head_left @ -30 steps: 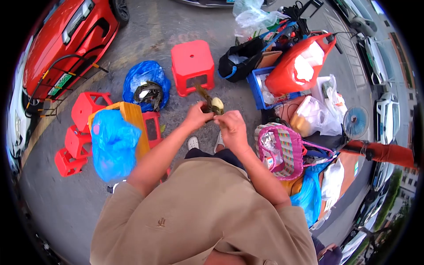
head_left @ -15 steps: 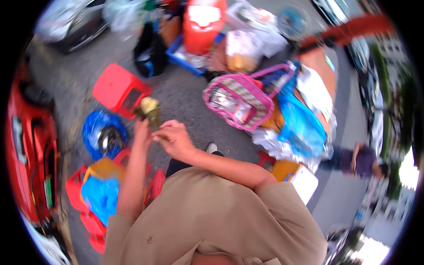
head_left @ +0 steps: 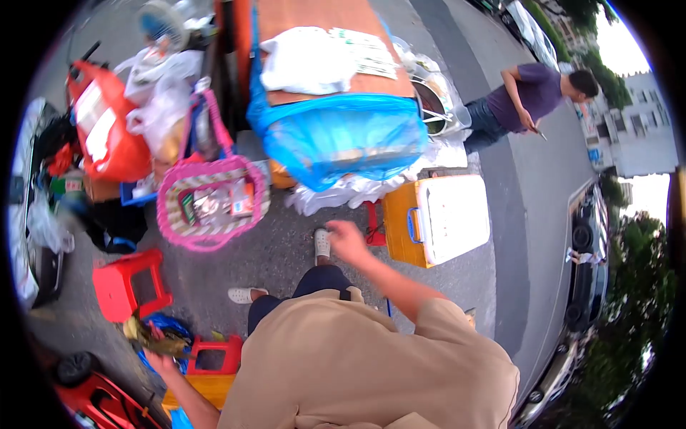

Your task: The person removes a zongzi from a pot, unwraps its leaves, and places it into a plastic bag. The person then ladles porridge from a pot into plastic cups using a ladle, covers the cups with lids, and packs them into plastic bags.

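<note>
At the lower left, my left hand is wrapped round a leaf-wrapped food bundle, whose pale yellowish end sticks out of the dark green leaves. That hand is beside a red stool and partly in front of a blue plastic bag. Away from the bundle, my right hand hangs near the middle, above one white shoe; its fingers are blurred, and whether they hold anything is unclear. Nearest to it are a pink woven basket and a yellow box with a white lid.
Ahead is a brown board with blue plastic over its near edge. A pot sits at its right. A person in a purple shirt stands beyond. At left are a red bag and a black bag.
The view has swung to the right, towards the board and white-lidded box. My hands have come apart; the left one keeps the leaf bundle while the right one has moved away.
</note>
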The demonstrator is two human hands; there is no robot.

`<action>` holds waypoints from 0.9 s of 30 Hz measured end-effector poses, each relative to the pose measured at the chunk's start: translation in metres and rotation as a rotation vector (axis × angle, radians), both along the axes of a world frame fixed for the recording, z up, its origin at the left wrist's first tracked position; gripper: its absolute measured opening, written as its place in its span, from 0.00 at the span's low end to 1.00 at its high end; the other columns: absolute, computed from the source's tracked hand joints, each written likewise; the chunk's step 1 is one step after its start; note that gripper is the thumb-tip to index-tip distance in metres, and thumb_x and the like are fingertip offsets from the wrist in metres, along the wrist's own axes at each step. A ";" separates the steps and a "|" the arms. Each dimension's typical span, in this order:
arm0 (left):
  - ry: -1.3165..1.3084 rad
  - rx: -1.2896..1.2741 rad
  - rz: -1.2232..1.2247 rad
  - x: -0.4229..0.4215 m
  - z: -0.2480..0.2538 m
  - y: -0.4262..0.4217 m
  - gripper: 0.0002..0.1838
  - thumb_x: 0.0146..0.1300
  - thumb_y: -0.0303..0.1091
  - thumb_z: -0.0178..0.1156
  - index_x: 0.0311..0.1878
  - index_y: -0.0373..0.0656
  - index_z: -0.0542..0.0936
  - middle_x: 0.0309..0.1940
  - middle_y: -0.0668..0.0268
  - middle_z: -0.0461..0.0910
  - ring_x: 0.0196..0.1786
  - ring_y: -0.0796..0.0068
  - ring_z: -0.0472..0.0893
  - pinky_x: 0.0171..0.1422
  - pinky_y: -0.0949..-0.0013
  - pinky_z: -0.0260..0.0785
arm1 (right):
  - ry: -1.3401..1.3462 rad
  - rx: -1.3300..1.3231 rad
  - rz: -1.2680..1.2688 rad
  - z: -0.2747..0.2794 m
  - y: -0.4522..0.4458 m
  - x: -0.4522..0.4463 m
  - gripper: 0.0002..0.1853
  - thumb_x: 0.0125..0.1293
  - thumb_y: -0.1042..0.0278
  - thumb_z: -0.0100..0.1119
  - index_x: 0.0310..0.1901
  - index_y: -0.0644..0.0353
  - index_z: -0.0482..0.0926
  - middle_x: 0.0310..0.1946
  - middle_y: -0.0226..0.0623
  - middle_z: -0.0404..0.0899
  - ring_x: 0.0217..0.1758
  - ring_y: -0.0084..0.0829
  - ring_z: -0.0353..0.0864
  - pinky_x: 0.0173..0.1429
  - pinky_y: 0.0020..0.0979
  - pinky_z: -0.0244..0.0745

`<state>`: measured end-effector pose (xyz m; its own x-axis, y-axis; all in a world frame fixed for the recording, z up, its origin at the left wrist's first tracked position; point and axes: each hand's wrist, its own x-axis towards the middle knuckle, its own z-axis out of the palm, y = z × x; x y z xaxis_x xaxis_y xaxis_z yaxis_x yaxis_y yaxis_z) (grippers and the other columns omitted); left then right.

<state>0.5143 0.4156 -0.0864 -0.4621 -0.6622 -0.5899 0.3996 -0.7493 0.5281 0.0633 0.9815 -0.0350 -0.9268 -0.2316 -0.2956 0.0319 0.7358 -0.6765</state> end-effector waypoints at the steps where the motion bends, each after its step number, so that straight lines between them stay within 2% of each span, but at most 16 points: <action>1: 0.003 0.010 0.015 0.008 0.001 0.011 0.29 0.78 0.34 0.51 0.79 0.40 0.60 0.77 0.46 0.63 0.77 0.47 0.66 0.79 0.47 0.65 | 0.028 -0.095 -0.177 -0.031 0.060 -0.033 0.19 0.62 0.68 0.64 0.55 0.63 0.84 0.52 0.48 0.84 0.53 0.43 0.84 0.61 0.40 0.78; 2: 0.571 -0.102 -0.477 -0.016 0.036 0.048 0.29 0.77 0.35 0.52 0.78 0.41 0.62 0.77 0.48 0.64 0.77 0.48 0.67 0.79 0.47 0.64 | -0.006 -0.201 -0.414 -0.025 0.104 -0.067 0.18 0.65 0.68 0.62 0.55 0.65 0.83 0.49 0.46 0.85 0.47 0.36 0.86 0.55 0.37 0.80; 3: -0.008 0.000 0.022 0.024 0.003 0.039 0.28 0.77 0.36 0.51 0.77 0.41 0.65 0.76 0.51 0.65 0.76 0.50 0.69 0.78 0.47 0.65 | -0.002 -0.221 -0.569 -0.045 0.158 -0.107 0.20 0.69 0.71 0.57 0.62 0.62 0.78 0.45 0.35 0.83 0.35 0.25 0.80 0.40 0.30 0.80; 4: -0.085 -0.022 0.135 0.008 0.022 0.065 0.26 0.76 0.34 0.50 0.75 0.40 0.69 0.75 0.51 0.68 0.74 0.51 0.71 0.78 0.47 0.65 | -0.094 -0.409 -0.743 -0.007 0.181 -0.142 0.22 0.71 0.70 0.55 0.66 0.58 0.75 0.44 0.34 0.81 0.35 0.24 0.77 0.36 0.30 0.78; 6: 0.079 -0.016 0.065 0.004 0.034 0.092 0.25 0.75 0.33 0.51 0.73 0.37 0.71 0.73 0.51 0.71 0.74 0.49 0.71 0.78 0.48 0.66 | -0.067 -0.565 -0.870 -0.046 0.265 -0.222 0.24 0.72 0.70 0.53 0.69 0.54 0.72 0.49 0.35 0.77 0.43 0.27 0.77 0.40 0.34 0.79; 9: 0.107 -0.050 0.037 -0.007 0.050 0.127 0.25 0.75 0.35 0.51 0.72 0.36 0.72 0.71 0.52 0.73 0.73 0.48 0.71 0.78 0.48 0.66 | -0.275 -0.646 -0.929 -0.081 0.309 -0.316 0.28 0.74 0.66 0.52 0.75 0.47 0.64 0.64 0.41 0.73 0.58 0.36 0.75 0.52 0.47 0.80; 11: -0.111 -0.062 0.184 -0.023 0.074 0.153 0.25 0.76 0.36 0.51 0.72 0.36 0.72 0.72 0.53 0.73 0.73 0.47 0.72 0.78 0.48 0.67 | -0.407 -0.633 -0.937 -0.120 0.314 -0.362 0.33 0.75 0.65 0.51 0.80 0.41 0.58 0.70 0.43 0.71 0.66 0.45 0.76 0.57 0.59 0.76; 12: -0.212 -0.070 0.258 -0.045 0.093 0.169 0.25 0.76 0.37 0.51 0.72 0.37 0.72 0.72 0.53 0.73 0.73 0.47 0.72 0.77 0.48 0.67 | -0.475 -0.577 -0.831 -0.155 0.319 -0.381 0.39 0.75 0.60 0.55 0.82 0.34 0.49 0.79 0.43 0.60 0.73 0.54 0.69 0.59 0.67 0.71; 13: -0.244 -0.074 0.268 -0.075 0.123 0.194 0.25 0.76 0.38 0.50 0.71 0.38 0.73 0.72 0.54 0.73 0.73 0.46 0.72 0.77 0.48 0.67 | -0.519 -0.552 -0.771 -0.175 0.311 -0.394 0.36 0.75 0.58 0.54 0.80 0.36 0.51 0.77 0.44 0.62 0.72 0.54 0.70 0.59 0.66 0.71; 17: -0.023 -0.245 -0.149 -0.070 0.153 0.198 0.25 0.78 0.40 0.48 0.73 0.41 0.72 0.71 0.54 0.74 0.72 0.49 0.73 0.74 0.49 0.71 | -0.488 -0.396 -0.607 -0.239 0.277 -0.413 0.28 0.74 0.52 0.52 0.72 0.44 0.60 0.69 0.48 0.68 0.66 0.54 0.74 0.59 0.61 0.73; 20: -0.075 -0.256 -0.096 -0.095 0.183 0.205 0.26 0.79 0.40 0.47 0.75 0.41 0.69 0.72 0.54 0.73 0.72 0.50 0.73 0.73 0.50 0.73 | -0.357 -0.205 -0.551 -0.260 0.267 -0.415 0.25 0.74 0.47 0.50 0.67 0.50 0.67 0.62 0.51 0.72 0.62 0.53 0.78 0.59 0.57 0.74; 24: -0.149 -0.289 0.013 -0.134 0.199 0.219 0.27 0.79 0.40 0.48 0.76 0.41 0.67 0.72 0.52 0.72 0.72 0.49 0.73 0.74 0.49 0.71 | -0.274 -0.103 -0.540 -0.278 0.283 -0.412 0.28 0.74 0.40 0.48 0.59 0.57 0.75 0.54 0.55 0.79 0.57 0.53 0.82 0.58 0.52 0.75; 25: 0.093 -0.224 -0.299 -0.144 0.204 0.223 0.28 0.75 0.41 0.56 0.73 0.39 0.71 0.73 0.57 0.72 0.75 0.55 0.71 0.82 0.49 0.60 | -0.258 -0.088 -0.540 -0.282 0.288 -0.412 0.29 0.74 0.39 0.47 0.57 0.59 0.77 0.52 0.56 0.80 0.56 0.53 0.83 0.58 0.51 0.76; 27: 0.084 -0.288 -0.276 -0.145 0.193 0.225 0.28 0.75 0.41 0.57 0.73 0.38 0.72 0.73 0.57 0.73 0.74 0.53 0.71 0.82 0.48 0.60 | -0.213 -0.037 -0.543 -0.289 0.293 -0.411 0.33 0.74 0.36 0.46 0.53 0.63 0.82 0.48 0.58 0.83 0.53 0.53 0.85 0.58 0.49 0.76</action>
